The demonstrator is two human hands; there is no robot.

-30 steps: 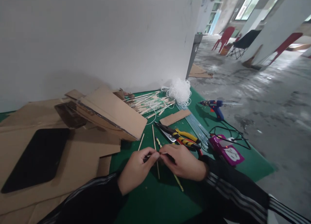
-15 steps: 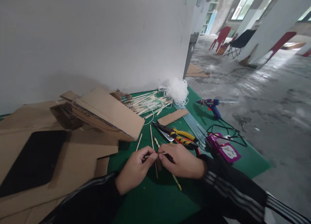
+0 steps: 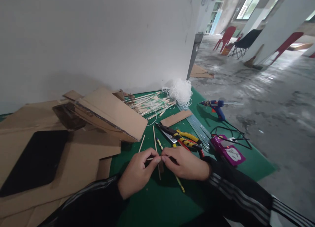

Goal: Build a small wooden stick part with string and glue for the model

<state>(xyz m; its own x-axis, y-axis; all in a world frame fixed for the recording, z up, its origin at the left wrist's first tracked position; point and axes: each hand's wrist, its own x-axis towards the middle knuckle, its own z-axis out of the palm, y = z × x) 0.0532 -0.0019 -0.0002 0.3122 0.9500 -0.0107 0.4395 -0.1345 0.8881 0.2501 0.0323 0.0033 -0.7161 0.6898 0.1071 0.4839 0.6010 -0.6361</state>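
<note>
My left hand (image 3: 139, 171) is closed in a pinch on a thin wooden stick (image 3: 149, 159), a short piece of which shows between thumb and forefinger. Its fingertips meet those of my right hand (image 3: 185, 163), also pinched closed at the same stick; the far end is hidden in the fingers. Below the hands, another wooden stick (image 3: 154, 136) lies lengthwise on the green tabletop (image 3: 152, 204). A shorter stick (image 3: 142, 143) rests left of it. Partly under my right hand lies a yellow patterned pen-like rod (image 3: 180, 184). Yellow-and-black pliers (image 3: 183, 136) lie just beyond that hand.
A cardboard structure (image 3: 110, 112) fills the left, beside a black flat panel (image 3: 34, 161). Behind are loose sticks (image 3: 150, 103), tangled white cord (image 3: 180, 92), a cardboard strip (image 3: 176, 118) and clear glue sticks (image 3: 197, 126). Rightward sit a blue glue gun (image 3: 216, 108) and a purple box (image 3: 227, 149).
The view has shifted slightly. The stick piece visible at my right fingers earlier is now hidden there; both hands stay pinched together in nearly the same place.
</note>
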